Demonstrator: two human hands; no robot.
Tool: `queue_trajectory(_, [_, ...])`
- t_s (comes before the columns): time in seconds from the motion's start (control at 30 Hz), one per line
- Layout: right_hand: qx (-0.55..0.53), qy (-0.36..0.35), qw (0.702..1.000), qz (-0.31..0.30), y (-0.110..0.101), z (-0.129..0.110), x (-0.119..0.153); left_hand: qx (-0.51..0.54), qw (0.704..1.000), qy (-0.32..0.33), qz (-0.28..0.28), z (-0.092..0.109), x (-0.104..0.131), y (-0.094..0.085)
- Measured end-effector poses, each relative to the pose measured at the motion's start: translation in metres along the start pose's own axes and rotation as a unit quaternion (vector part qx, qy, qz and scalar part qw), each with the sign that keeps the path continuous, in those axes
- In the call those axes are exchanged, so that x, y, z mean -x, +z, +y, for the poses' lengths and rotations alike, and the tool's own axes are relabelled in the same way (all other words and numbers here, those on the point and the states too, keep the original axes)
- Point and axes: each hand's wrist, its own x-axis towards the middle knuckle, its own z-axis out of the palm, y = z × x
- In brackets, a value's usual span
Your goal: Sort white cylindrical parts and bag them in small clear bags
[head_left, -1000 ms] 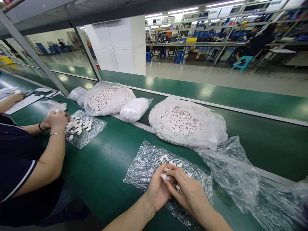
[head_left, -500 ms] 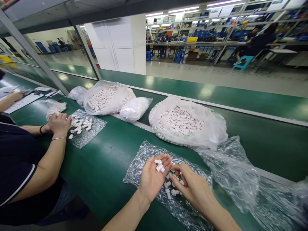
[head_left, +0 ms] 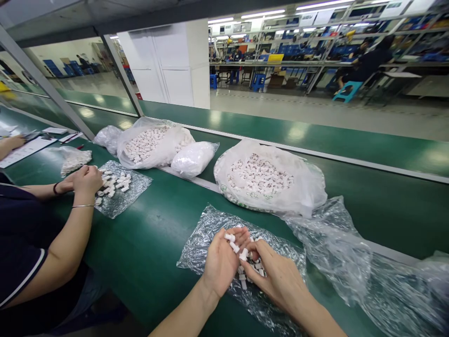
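My left hand (head_left: 222,257) is turned palm up and slightly cupped, with a few small white plastic fittings (head_left: 231,242) lying on the palm and fingers. Beside its fingertips, my right hand (head_left: 273,267) pinches one white fitting (head_left: 243,254) between thumb and forefinger. Below both hands, several more fittings (head_left: 242,280) lie on a clear plastic bag (head_left: 199,243) on the green bench; my right hand partly hides them. Behind the hands, a large open white bag (head_left: 305,187) holds a heap of similar fittings.
Crumpled clear plastic (head_left: 336,252) spreads to the right. A second open bag of fittings (head_left: 150,145) and a closed white bag (head_left: 194,159) stand along the bench's back strip. On the left, a co-worker's hands (head_left: 86,180) handle fittings over another clear bag (head_left: 135,192).
My right hand has come up from the pile with a fitting pinched in it, now next to my left fingers. The view has shifted slightly to the right.
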Motion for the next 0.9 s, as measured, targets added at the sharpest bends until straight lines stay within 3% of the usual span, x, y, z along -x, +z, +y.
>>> queue_trajectory(0.17, [0.033, -0.015, 0.999, -0.004, -0.001, 0.007, 0.0, -0.007, 0.999, 0.045, 0.019, 0.007, -0.002, -0.001])
queue_trajectory(0.4, [0.017, -0.025, 1.0, 0.001, 0.009, 0.002, -0.001, -0.1, 0.994, -0.029, -0.029, -0.011, 0.003, -0.002])
queue_trajectory(0.53, [0.004, -0.022, 1.0, -0.015, 0.008, 0.002, 0.0, -0.098, 0.993, -0.043, -0.044, -0.011, 0.004, -0.003])
queue_trajectory(0.67, [-0.029, 0.008, 0.999, -0.037, 0.001, 0.006, 0.001, -0.078, 0.996, -0.002, -0.04, 0.001, 0.0, -0.004])
queue_trajectory(0.9, [0.008, 0.014, 0.999, -0.042, -0.003, 0.015, 0.0, -0.088, 0.994, 0.046, -0.04, 0.012, -0.002, -0.003])
